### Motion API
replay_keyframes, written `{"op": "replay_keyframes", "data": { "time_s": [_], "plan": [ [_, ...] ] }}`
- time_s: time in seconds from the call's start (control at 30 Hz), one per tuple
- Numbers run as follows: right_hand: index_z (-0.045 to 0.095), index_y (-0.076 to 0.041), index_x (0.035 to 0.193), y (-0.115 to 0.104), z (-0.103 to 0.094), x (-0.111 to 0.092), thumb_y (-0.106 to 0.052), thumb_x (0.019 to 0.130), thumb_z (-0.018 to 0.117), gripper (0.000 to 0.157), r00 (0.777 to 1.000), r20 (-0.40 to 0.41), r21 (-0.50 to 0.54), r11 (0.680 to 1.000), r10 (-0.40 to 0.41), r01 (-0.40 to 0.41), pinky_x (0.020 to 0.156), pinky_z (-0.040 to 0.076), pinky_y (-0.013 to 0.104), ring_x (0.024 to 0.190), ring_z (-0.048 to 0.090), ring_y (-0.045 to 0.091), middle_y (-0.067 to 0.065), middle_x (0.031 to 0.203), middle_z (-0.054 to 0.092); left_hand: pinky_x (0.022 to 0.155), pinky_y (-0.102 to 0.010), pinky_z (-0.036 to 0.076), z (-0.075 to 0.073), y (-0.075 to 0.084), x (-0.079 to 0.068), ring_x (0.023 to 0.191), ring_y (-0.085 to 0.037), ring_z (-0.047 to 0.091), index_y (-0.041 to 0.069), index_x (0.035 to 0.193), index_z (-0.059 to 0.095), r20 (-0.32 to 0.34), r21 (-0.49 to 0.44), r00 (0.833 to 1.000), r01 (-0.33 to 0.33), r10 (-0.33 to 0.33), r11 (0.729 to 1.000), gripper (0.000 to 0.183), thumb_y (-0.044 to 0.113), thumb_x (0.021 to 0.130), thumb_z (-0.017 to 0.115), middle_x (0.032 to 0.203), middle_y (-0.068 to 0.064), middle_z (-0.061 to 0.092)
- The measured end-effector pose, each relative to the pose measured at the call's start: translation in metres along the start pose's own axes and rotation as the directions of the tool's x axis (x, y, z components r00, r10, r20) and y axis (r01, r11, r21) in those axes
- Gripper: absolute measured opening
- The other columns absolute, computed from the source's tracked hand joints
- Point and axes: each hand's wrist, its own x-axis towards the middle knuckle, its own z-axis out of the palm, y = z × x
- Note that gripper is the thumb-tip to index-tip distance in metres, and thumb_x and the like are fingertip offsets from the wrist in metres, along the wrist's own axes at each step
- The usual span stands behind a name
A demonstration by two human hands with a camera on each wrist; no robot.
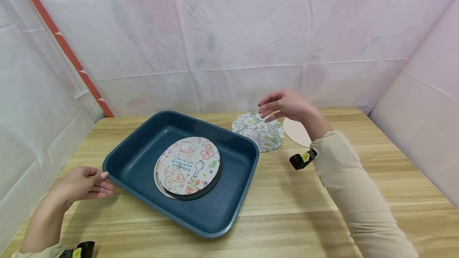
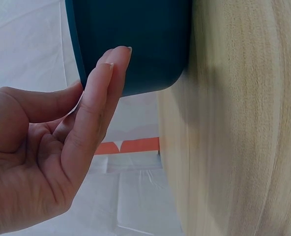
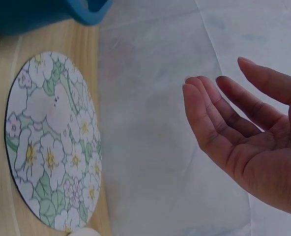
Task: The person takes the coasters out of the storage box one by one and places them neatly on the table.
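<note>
In the head view a dark blue rectangular plastic tub (image 1: 136, 170) stands at an angle on the table. My left hand (image 1: 84, 184) pinches its left corner, thumb at the rim and fingers against the outer wall, as the left wrist view also shows. Inside the tub lies a small stack of round mats; the top mat (image 1: 190, 166) is white with colourful line drawings. My right hand (image 1: 287, 104) is raised near a round floral mat (image 1: 265, 140) behind the tub's right side. Its fingers are relaxed and hold nothing. The floral mat shows white flowers and green leaves.
A plain cream round mat (image 1: 297, 132) lies beside the floral one, partly hidden by the right arm. White patterned cloth (image 1: 229, 43) hangs behind and along both sides of the wooden table (image 1: 279, 210). A red strip (image 1: 66, 47) runs down the left cloth.
</note>
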Motion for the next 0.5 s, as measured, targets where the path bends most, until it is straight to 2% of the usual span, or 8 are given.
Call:
{"op": "replay_keyframes", "data": {
  "time_s": [0.23,0.5],
  "plan": [
    [0.056,0.009,0.106,-0.004,0.018,0.007,-0.002,0.088,0.058,0.021,1.000,0.027,0.028,1.000,-0.010,0.009,0.077,0.053,0.045,0.085,0.062,0.033,0.020,0.096,0.061,0.070,-0.034,0.056,0.001,0.000,0.000,0.075,-0.023,0.066,-0.020,0.100,0.047,-0.005,-0.004,1.000,0.007,-0.007,1.000,0.031,0.005,0.100,0.029,0.084,-0.016,0.066],
    [0.056,0.009,0.107,-0.007,0.036,0.013,-0.003,0.088,0.058,0.023,0.997,0.080,0.022,1.000,-0.016,0.014,0.077,0.053,0.045,0.088,0.061,0.035,0.022,0.100,0.060,0.069,-0.034,0.056,0.001,0.001,0.000,0.075,-0.023,0.066,-0.020,0.099,0.048,-0.010,0.008,1.000,0.006,-0.006,1.000,0.031,0.005,0.100,0.029,0.083,-0.016,0.066]
  ]
}}
